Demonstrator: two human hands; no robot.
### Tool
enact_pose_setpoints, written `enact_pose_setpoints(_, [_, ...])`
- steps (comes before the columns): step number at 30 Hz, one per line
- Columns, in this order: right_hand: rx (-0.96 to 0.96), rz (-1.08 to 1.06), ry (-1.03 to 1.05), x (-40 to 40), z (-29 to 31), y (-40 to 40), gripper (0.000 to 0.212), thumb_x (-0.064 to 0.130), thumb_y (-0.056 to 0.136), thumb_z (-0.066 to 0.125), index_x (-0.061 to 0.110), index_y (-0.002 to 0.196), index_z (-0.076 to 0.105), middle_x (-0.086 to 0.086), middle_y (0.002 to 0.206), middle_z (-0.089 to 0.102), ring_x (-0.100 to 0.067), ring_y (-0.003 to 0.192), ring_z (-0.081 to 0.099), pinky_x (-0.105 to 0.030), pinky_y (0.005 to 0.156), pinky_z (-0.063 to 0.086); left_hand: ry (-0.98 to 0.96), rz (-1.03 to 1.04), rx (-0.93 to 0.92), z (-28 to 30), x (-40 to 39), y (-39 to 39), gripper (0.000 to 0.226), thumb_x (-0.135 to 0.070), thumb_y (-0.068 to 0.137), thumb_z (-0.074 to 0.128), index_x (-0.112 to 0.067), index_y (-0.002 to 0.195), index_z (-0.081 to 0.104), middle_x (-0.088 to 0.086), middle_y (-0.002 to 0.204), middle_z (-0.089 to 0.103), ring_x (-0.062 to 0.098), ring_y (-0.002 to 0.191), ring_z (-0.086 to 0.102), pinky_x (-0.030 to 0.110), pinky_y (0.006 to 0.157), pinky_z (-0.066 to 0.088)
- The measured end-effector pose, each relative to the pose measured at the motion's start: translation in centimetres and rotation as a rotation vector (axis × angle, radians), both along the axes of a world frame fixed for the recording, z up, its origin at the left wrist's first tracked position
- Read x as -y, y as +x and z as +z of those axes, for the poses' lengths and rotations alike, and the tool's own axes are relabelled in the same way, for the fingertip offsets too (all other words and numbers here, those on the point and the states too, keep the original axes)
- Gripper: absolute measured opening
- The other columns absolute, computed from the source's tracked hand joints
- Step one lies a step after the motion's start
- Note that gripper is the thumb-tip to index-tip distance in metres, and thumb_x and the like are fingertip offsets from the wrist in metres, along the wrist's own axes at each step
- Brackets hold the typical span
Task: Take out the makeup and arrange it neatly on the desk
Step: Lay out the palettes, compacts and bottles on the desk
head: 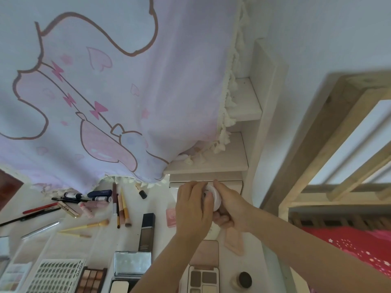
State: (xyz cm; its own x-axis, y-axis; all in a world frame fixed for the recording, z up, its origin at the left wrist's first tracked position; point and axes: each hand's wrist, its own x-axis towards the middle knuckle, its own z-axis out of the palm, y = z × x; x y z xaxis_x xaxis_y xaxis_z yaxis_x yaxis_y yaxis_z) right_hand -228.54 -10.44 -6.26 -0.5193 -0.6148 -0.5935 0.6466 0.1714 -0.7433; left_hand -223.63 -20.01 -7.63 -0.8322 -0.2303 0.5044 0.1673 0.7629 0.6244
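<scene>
Both hands, left hand [193, 210] and right hand [229, 208], curl around the white jar [214, 197]; I steady it for placing on the desk [156, 199].

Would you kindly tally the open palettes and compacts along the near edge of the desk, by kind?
Eyeshadow palettes, warm brown shades: 1
Eyeshadow palettes, pastel shades: 1
Grey-brown palettes with pink lid: 1
Mirrored powder compacts: 1
Total: 4
</scene>
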Motion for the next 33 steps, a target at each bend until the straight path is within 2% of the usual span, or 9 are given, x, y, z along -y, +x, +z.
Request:
enact_pose_setpoints(7, [0.082,0.102,0.017,0.0,-0.4,0.4,0.076,0.067,0.085,0.001,0.020,0.039,0.039,0.007,0.036,0.032,-0.004,0.029,0.022,-0.014,0.030,0.015,-0.369,-0.144,-0.149,-0.6,1.8,-0.3,0.022,-0.026,0.091,0.030,-0.010,0.091,0.044,0.017,0.074,0.063,0.013,0.076,0.039,0.026,0.067,0.038])
enact_pose_setpoints(10, [0.110,0.097,0.035,0.2,-0.6,0.5,0.076,0.065,0.087,0.004,0.020,0.036,0.038,0.007,0.034,0.031,-0.004,0.029,0.022,-0.014,0.031,0.015,-0.377,-0.148,-0.137,-0.8,1.8,-0.1,0.041,-0.037,0.097,0.013,-0.011,0.092,0.043,0.016,0.075,0.064,0.012,0.077,0.040,0.025,0.068,0.038])
enact_pose_setpoints(15, [0.187,0.147,0.040,-0.3,-1.0,0.6,0.060,0.051,0.089,0.011,0.020,0.048,0.040,0.008,0.035,0.035,-0.005,0.030,0.021,-0.013,0.031,0.015,-0.461,-0.162,-0.128,-1.7,1.8,0.5,0.045,-0.043,0.096,0.011,-0.011,0.090,0.043,0.013,0.073,0.065,0.016,0.074,0.050,0.023,0.065,0.037])
enact_pose_setpoints(17, [0.175,0.173,0.074,-0.5,-1.1,0.6,0.061,0.050,0.089,0.011,0.020,0.045,0.041,0.008,0.036,0.035,-0.005,0.030,0.022,-0.013,0.031,0.015,-0.480,-0.189,-0.127,-1.9,1.9,0.6,0.037,-0.038,0.096,0.018,-0.012,0.087,0.042,0.011,0.069,0.064,0.019,0.062,0.058,0.021,0.060,0.040])
enact_pose_setpoints(20, [0.127,0.192,0.125,-0.6,-1.0,0.6,0.066,0.049,0.089,0.014,0.022,0.036,0.041,0.007,0.035,0.034,-0.005,0.029,0.023,-0.013,0.031,0.016,-0.463,-0.193,-0.099,-1.7,1.4,0.7,0.013,-0.025,0.081,0.037,-0.013,0.084,0.041,0.008,0.063,0.058,0.014,0.057,0.052,0.018,0.054,0.039])
enact_pose_setpoints(23, [0.085,0.180,0.162,-0.7,-0.8,0.6,0.065,0.046,0.088,0.016,0.022,0.032,0.039,0.007,0.034,0.033,-0.005,0.029,0.022,-0.014,0.031,0.016,-0.426,-0.182,-0.077,-1.2,0.9,0.8,0.015,-0.018,0.076,0.038,-0.007,0.074,0.047,0.008,0.057,0.052,0.014,0.042,0.049,0.016,0.039,0.037])
enact_pose_setpoints(26, [0.055,0.155,0.176,-0.6,-0.9,0.8,0.067,0.046,0.089,0.014,0.022,0.031,0.035,0.007,0.035,0.031,-0.006,0.031,0.020,-0.015,0.033,0.015,-0.464,-0.201,-0.058,-0.7,0.6,0.7,0.005,-0.014,0.075,0.037,-0.010,0.071,0.040,0.005,0.053,0.046,0.012,0.038,0.042,0.015,0.035,0.032])
enact_pose_setpoints(30, [0.002,0.109,0.173,-0.6,-1.0,0.9,0.066,0.047,0.092,0.013,0.019,0.038,0.037,0.007,0.036,0.033,-0.005,0.031,0.021,-0.015,0.034,0.016,-0.210,-0.046,0.188,-0.4,-0.3,0.7,0.027,-0.021,0.082,0.034,-0.002,0.074,0.051,-0.004,0.070,0.036,0.006,0.055,0.038,0.014,0.044,0.031])
enact_pose_setpoints(33, [-0.286,0.165,0.241,-0.7,-1.0,0.9,0.056,0.045,0.096,0.010,0.017,0.054,0.034,0.011,0.032,0.035,-0.003,0.029,0.026,-0.017,0.041,0.025,0.112,-0.032,0.272,-1.1,-0.4,0.7,0.024,-0.015,0.096,0.031,-0.009,0.075,0.040,-0.008,0.065,0.033,0.004,0.054,0.034,0.007,0.054,0.035])
